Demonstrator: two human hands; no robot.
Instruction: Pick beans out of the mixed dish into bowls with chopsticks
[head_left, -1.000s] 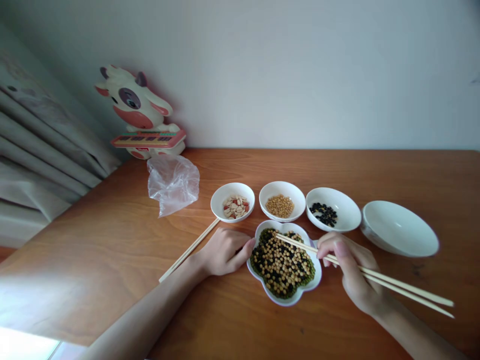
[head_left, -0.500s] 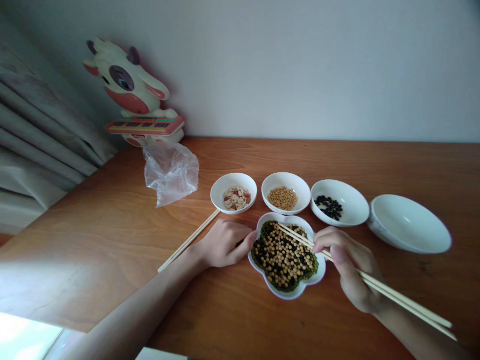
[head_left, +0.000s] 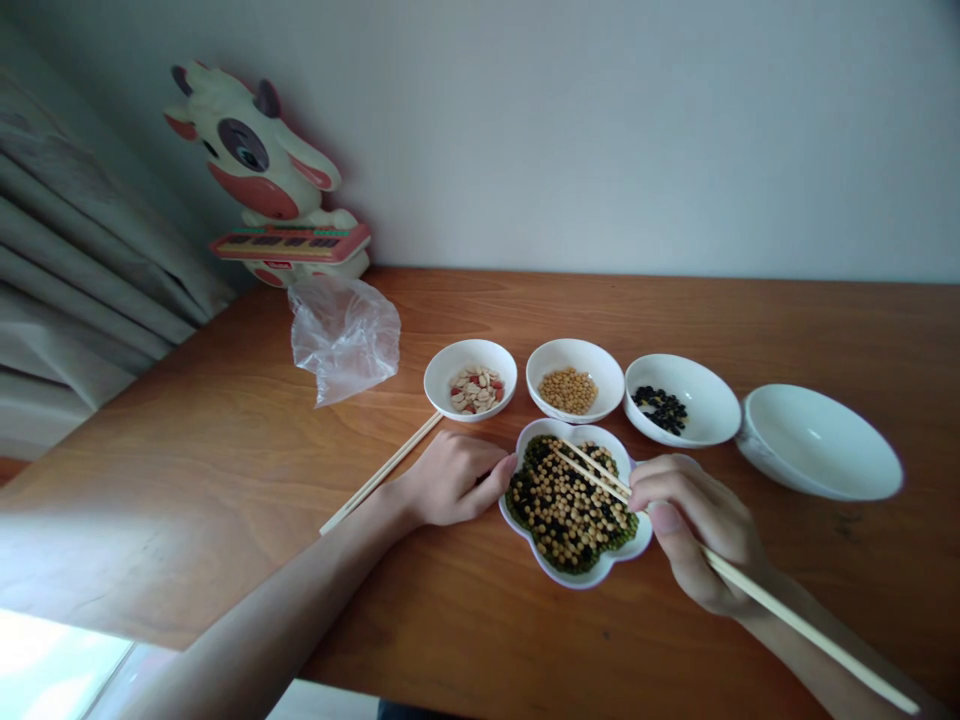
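Note:
A flower-shaped white dish (head_left: 536, 563) holds green beans around its edge, with yellow soybeans and black beans on top. My left hand (head_left: 454, 480) is closed at the dish's left rim, thumb against it and fingers curled. In my right hand (head_left: 701, 525) is a pair of wooden chopsticks (head_left: 802, 630), their tips slightly apart over the beans at the upper part of the dish. Whether the tips hold a bean I cannot tell. Behind the dish stand a bowl of pale and reddish seeds (head_left: 477, 388), a bowl of soybeans (head_left: 568, 391) and a bowl of black beans (head_left: 660, 410).
At the far right is a white bowl (head_left: 825, 440) with nothing visible in it. Another pair of chopsticks (head_left: 382, 472) lies left of my left hand. A crumpled clear plastic bag (head_left: 345, 340) and a toy cow with a keyboard (head_left: 277, 190) are at the back left.
The chopstick tips have spread a little wider, still over the upper part of the dish. My left hand keeps its place at the rim. The whole view has shifted slightly.

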